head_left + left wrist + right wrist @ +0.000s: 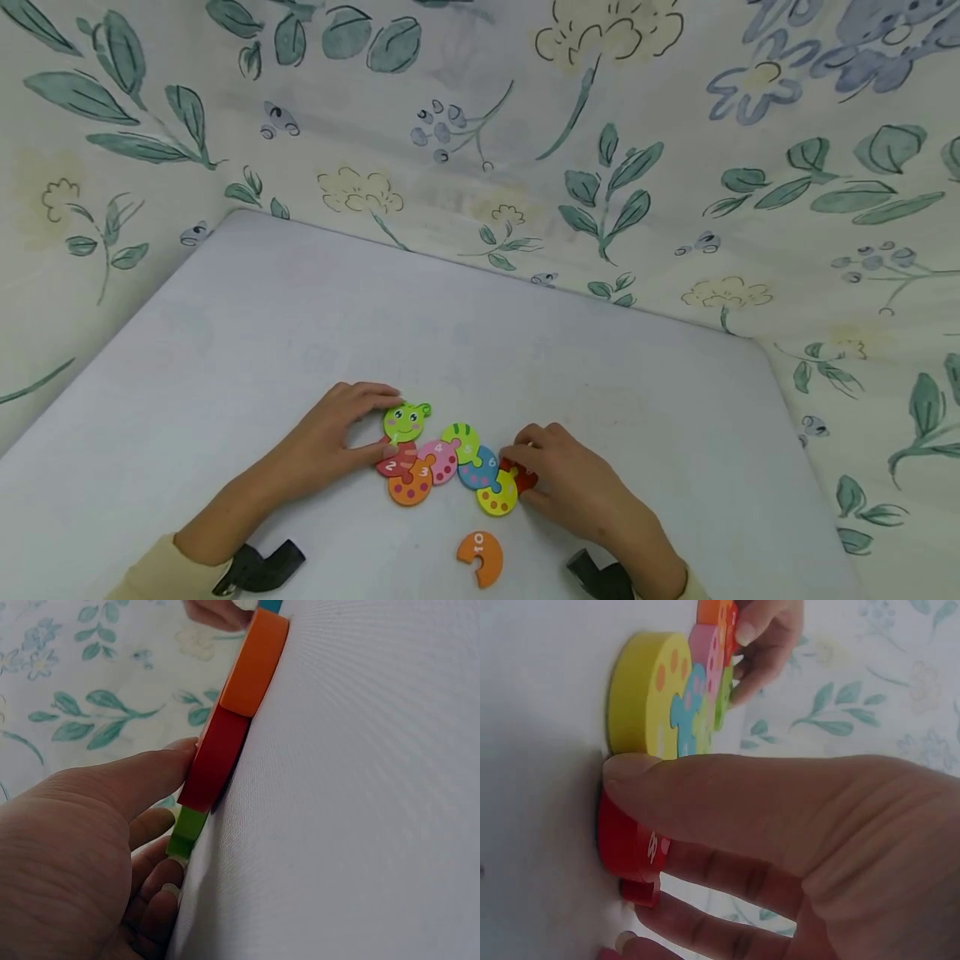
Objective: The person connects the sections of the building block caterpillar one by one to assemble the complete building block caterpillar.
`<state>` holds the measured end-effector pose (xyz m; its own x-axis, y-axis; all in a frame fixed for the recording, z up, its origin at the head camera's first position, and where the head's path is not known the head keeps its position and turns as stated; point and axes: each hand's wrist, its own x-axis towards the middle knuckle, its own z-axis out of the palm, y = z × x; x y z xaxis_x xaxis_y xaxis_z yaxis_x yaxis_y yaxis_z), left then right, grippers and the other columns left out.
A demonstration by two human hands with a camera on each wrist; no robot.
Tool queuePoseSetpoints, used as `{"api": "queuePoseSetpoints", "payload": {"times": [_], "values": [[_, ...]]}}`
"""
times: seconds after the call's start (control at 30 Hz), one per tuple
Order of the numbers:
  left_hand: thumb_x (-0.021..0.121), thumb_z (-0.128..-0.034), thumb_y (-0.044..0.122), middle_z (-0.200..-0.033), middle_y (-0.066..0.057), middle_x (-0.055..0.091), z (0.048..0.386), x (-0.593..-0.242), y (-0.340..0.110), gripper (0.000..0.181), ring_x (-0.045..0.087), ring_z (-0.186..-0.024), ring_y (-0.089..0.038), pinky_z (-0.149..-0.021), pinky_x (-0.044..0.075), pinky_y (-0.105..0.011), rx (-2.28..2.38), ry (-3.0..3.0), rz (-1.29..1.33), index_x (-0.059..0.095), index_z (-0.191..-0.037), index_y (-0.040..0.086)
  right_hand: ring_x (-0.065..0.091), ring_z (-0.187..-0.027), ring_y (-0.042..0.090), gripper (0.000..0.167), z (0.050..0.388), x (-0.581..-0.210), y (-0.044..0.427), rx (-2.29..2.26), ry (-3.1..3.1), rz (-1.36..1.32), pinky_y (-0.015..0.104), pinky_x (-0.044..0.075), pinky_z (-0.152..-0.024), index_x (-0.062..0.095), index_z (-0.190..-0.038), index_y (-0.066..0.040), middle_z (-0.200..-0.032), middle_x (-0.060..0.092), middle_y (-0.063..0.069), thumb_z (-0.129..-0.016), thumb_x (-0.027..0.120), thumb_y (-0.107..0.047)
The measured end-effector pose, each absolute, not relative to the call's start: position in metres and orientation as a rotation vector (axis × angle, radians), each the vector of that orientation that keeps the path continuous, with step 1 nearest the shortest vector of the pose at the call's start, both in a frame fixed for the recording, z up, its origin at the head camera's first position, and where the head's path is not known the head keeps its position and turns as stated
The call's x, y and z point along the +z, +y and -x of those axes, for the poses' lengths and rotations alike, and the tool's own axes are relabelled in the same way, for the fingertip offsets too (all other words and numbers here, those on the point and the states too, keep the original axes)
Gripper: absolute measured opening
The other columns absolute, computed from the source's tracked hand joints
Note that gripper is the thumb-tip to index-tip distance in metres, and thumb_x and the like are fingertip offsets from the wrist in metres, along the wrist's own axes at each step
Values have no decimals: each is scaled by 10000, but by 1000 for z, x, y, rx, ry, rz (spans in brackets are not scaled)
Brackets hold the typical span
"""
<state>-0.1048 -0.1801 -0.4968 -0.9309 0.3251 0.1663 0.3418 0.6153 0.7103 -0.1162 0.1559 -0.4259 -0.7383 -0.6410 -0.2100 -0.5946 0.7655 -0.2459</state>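
Note:
A caterpillar number puzzle lies on a white surface, with a smiling green head piece (pixel 403 423) at its left end. My left hand (pixel 337 429) grips that end, thumb on the red piece (pixel 217 757) marked 2 and fingers by the head. Orange, pink, green and blue pieces follow in a joined zigzag up to a yellow piece (pixel 497 502). At the right end my right hand (pixel 566 475) pinches a red piece (pixel 622 844) against the yellow one; fingers partly hide it, so its fit cannot be told. A loose orange piece (pixel 491 562) marked 10 lies nearer me.
The white tabletop (pixel 300 317) ends at a floral-patterned cloth (pixel 465 192) behind and at both sides. Black wrist-worn devices show below the left hand (pixel 337 429) and the right hand (pixel 566 475).

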Motion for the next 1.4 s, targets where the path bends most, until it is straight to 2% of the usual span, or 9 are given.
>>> {"api": "queuePoseSetpoints", "payload": {"times": [0.2, 0.4, 0.53, 0.7, 0.87, 0.97, 1.13, 1.27, 1.4], "values": [[867, -883, 322, -1444, 63, 579, 104, -497, -180, 566, 499, -1280, -187, -1062, 465, -503, -1230, -2790, 590, 650, -1395, 217, 550, -1065, 185, 462, 113, -429, 153, -204, 2698, 933, 275, 593, -838, 739, -1246, -186, -1184, 642, -13, -820, 919, -182], [874, -874, 314, -1446, 60, 579, 104, -496, -179, 576, 495, -1296, -196, -1075, 452, -518, -1232, -2786, 592, 650, -1395, 212, 568, -1155, 200, 567, 103, -413, 149, -177, 2679, 855, 336, 591, -913, 689, -1346, -193, -1296, 630, 5, -830, 916, -255], [880, -868, 309, -1445, 58, 581, 104, -495, -180, 582, 497, -1300, -200, -1075, 455, -524, -1228, -2784, 591, 650, -1393, 210, 580, -1164, 159, 561, 89, -400, 142, -171, 2563, 842, 314, 592, -901, 681, -1358, -272, -1311, 622, -50, -845, 897, -336], [883, -865, 299, -1439, 46, 587, 104, -495, -180, 581, 500, -1300, -212, -1076, 454, -523, -1225, -2785, 594, 653, -1389, 200, 589, -1100, 99, 476, 75, -402, 131, -135, 2401, 854, 267, 591, -830, 703, -1261, -376, -1223, 629, -126, -828, 902, -365], [883, -866, 282, -1437, 45, 589, 103, -495, -179, 579, 499, -1297, -213, -1074, 457, -525, -1219, -2789, 591, 652, -1390, 197, 531, -939, 30, 478, 71, -419, 122, -39, 2348, 986, 213, 545, -772, 686, -1200, -336, -1048, 585, -149, -790, 930, -371], [878, -872, 285, -1439, 47, 586, 104, -496, -180, 578, 497, -1297, -212, -1070, 463, -528, -1219, -2789, 591, 648, -1395, 201, 506, -896, 20, 477, 69, -426, 119, 3, 2359, 1034, 222, 538, -780, 670, -1174, -326, -992, 551, -152, -780, 931, -391], [878, -872, 293, -1438, 55, 586, 104, -498, -180, 578, 494, -1302, -210, -1067, 466, -527, -1221, -2785, 593, 647, -1395, 210, 514, -889, 22, 454, 69, -425, 118, 11, 2344, 1005, 238, 554, -805, 677, -1165, -324, -990, 561, -155, -791, 927, -383], [875, -876, 296, -1441, 55, 584, 104, -499, -180, 577, 493, -1303, -209, -1071, 460, -526, -1227, -2781, 598, 646, -1398, 211, 546, -915, 30, 450, 73, -412, 125, -49, 2361, 913, 234, 566, -793, 695, -1201, -301, -1037, 595, -158, -817, 907, -404], [875, -875, 299, -1442, 52, 585, 104, -499, -181, 576, 497, -1291, -206, -1066, 458, -517, -1215, -2775, 605, 647, -1396, 209, 582, -974, 75, 485, 80, -397, 139, -122, 2471, 815, 282, 595, -809, 713, -1248, -259, -1107, 626, -119, -828, 895, -417]]}}
